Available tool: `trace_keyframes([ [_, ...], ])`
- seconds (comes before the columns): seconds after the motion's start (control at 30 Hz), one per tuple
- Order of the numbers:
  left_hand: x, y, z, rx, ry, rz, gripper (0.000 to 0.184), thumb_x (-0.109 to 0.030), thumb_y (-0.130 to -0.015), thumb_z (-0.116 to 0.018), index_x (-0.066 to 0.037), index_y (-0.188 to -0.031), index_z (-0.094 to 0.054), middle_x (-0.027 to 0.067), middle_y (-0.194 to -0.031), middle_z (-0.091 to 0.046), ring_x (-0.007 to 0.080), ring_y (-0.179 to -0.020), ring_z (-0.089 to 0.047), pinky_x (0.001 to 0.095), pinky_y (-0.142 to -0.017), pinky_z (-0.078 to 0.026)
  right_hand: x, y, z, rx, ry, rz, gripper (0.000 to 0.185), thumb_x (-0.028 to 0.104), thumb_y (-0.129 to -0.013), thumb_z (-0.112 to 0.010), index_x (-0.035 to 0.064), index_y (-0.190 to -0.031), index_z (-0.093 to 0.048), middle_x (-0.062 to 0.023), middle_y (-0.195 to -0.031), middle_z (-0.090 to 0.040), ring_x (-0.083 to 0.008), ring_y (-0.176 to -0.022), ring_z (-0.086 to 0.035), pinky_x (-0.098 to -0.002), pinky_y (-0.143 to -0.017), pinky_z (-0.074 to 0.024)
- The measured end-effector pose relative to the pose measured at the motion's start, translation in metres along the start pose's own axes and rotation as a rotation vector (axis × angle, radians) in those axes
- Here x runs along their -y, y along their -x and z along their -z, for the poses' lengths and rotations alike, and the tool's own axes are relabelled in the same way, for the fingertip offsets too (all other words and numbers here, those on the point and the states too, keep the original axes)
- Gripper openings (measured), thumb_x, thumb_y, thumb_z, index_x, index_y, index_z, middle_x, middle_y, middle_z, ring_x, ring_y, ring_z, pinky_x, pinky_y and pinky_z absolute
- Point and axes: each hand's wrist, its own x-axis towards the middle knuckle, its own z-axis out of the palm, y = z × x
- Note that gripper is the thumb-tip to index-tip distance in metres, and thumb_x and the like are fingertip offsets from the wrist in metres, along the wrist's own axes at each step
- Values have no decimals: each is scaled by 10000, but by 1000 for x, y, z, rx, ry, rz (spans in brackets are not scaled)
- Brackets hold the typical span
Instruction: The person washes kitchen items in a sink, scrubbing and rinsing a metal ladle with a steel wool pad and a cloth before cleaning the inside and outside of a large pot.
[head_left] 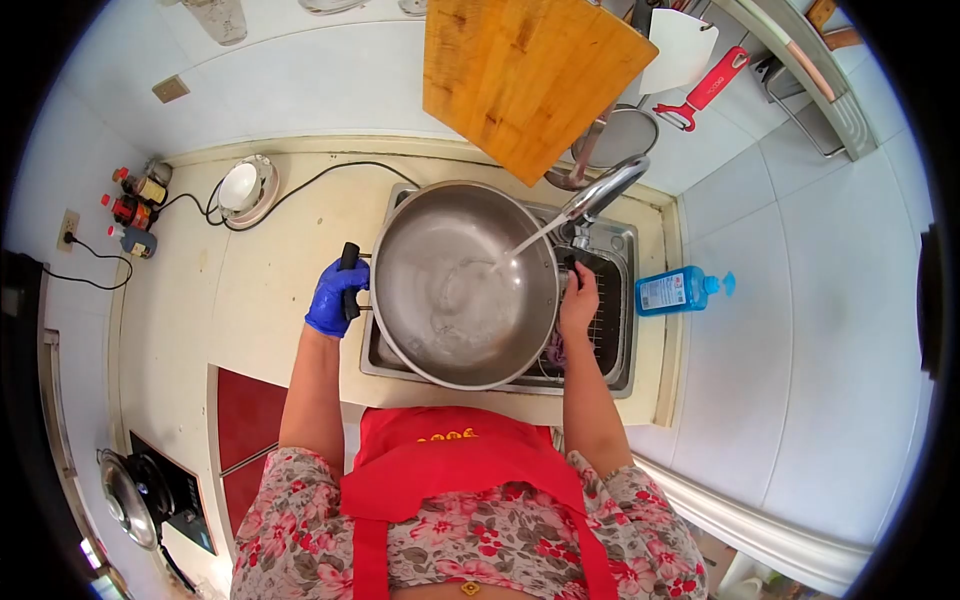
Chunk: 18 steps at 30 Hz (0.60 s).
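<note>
A large steel pot is held over the sink, with some water in its bottom. Water runs into it from the curved faucet. My left hand, in a blue glove, is closed round the black handle on the pot's left side. My bare right hand grips the handle at the right side, its fingers partly hidden. Under the pot, a rack and something purple show in the sink's right part.
A blue soap bottle is right of the sink. Stacked bowls, a black cord and sauce bottles stand on the counter's left. A wooden cutting board and utensils hang above. A lidded pan sits at the lower left.
</note>
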Motion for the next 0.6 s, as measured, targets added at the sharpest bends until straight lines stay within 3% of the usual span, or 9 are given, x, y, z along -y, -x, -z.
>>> trace_keyframes([
  [0.1, -2, -5, -8, 49, 55, -80, 95, -139, -660, -537, -46, -645, -526, 30, -647, -482, 134, -620, -439, 240, -617, -356, -12, 6, -12, 121, 102, -25, 231, 98, -833, -545, 38, -1055, -569, -158, -986, -611, -274, -875, -600, -319, -769, -453],
  [0.17, -1, -5, -15, 18, 206, -117, 87, -125, -644, -525, -43, -620, -512, 33, -615, -464, 136, -581, -422, 234, -582, -342, -18, 7, -18, 114, 84, 89, 236, 108, -828, -549, 43, -1054, -569, -170, -978, -609, -302, -865, -598, -343, -759, -457],
  [0.23, -4, 0, -23, 23, 216, -116, 70, -104, -620, -512, -34, -619, -509, 40, -616, -475, 145, -567, -438, 235, -570, -354, -18, 8, -23, 247, 150, -58, 230, 116, -833, -540, 46, -1051, -570, -174, -978, -606, -320, -868, -589, -362, -760, -455],
  [0.3, -7, 4, -32, 46, 152, -159, 60, -86, -603, -509, -28, -617, -508, 46, -621, -489, 152, -569, -461, 241, -570, -371, -15, 7, -25, 294, 252, -52, 211, 103, -819, -538, 44, -1019, -575, -168, -931, -604, -331, -847, -572, -376, -742, -450],
  [0.37, -7, 4, -36, 11, 128, -132, 67, -71, -589, -509, -19, -630, -509, 48, -627, -499, 157, -580, -478, 245, -577, -384, -5, 5, -30, 207, 340, 440, 202, 90, -796, -543, 43, -991, -573, -157, -859, -594, -329, -816, -558, -383, -725, -444],
  [0.47, -2, -2, -35, -12, 141, -139, 105, -62, -577, -517, -11, -669, -518, 40, -627, -497, 150, -572, -477, 238, -568, -383, 34, 16, -60, 511, 47, 403, 137, 107, -803, -534, 19, -885, -601, -148, -784, -576, -330, -777, -553, -377, -722, -442],
  [0.5, -2, -3, -36, -17, 141, -140, 105, -62, -577, -517, -11, -669, -518, 40, -627, -497, 150, -572, -477, 238, -568, -383, 34, 20, -79, 514, 44, 405, 137, 107, -803, -534, 19, -885, -601, -148, -784, -576, -330, -777, -553, -377, -722, -442],
  [0.57, -1, -2, -38, -47, 195, -150, 98, -65, -580, -526, -14, -664, -520, 38, -624, -495, 146, -565, -476, 236, -559, -384, 22, 30, -115, 677, -195, 24, 138, 113, -822, -523, 14, -854, -614, -153, -791, -594, -290, -768, -578, -382, -691, -447],
  [0.6, -1, -3, -40, -55, 194, -155, 98, -65, -580, -526, -14, -664, -520, 38, -624, -495, 146, -565, -476, 236, -559, -384, 23, 31, -120, 684, -199, 28, 138, 113, -822, -523, 14, -854, -614, -153, -791, -594, -290, -768, -578, -382, -691, -447],
])
